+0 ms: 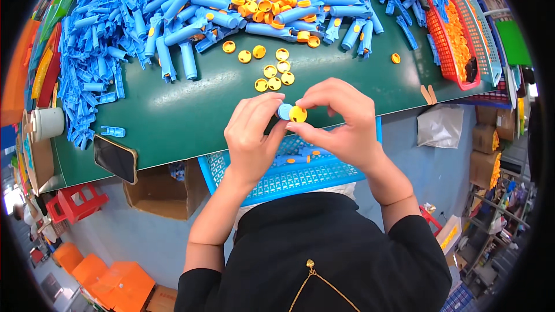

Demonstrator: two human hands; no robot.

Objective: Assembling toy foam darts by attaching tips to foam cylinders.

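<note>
Over the table's near edge, my left hand (251, 133) pinches a blue plastic tube part (284, 111) seen end-on. My right hand (350, 118) grips a round yellow cap (298, 114) between thumb and fingertips, right beside the tube's end; whether the two touch I cannot tell. Just beyond my hands, several loose yellow caps (270, 71) lie on the green tabletop (196, 110). Farther back rises a large heap of blue plastic parts (191, 6), with a cluster of orange caps (265, 6) on it. Beneath my hands, a blue basket (260, 192) contains a few blue parts (291, 160).
A phone (115, 159) leans over the front edge at left, above an open cardboard box (159, 199). At right stand a red basket (432, 29) of orange pieces and a teal basket (477, 29). Two wooden sticks (428, 95) lie near the edge. A red stool (75, 202) is at lower left.
</note>
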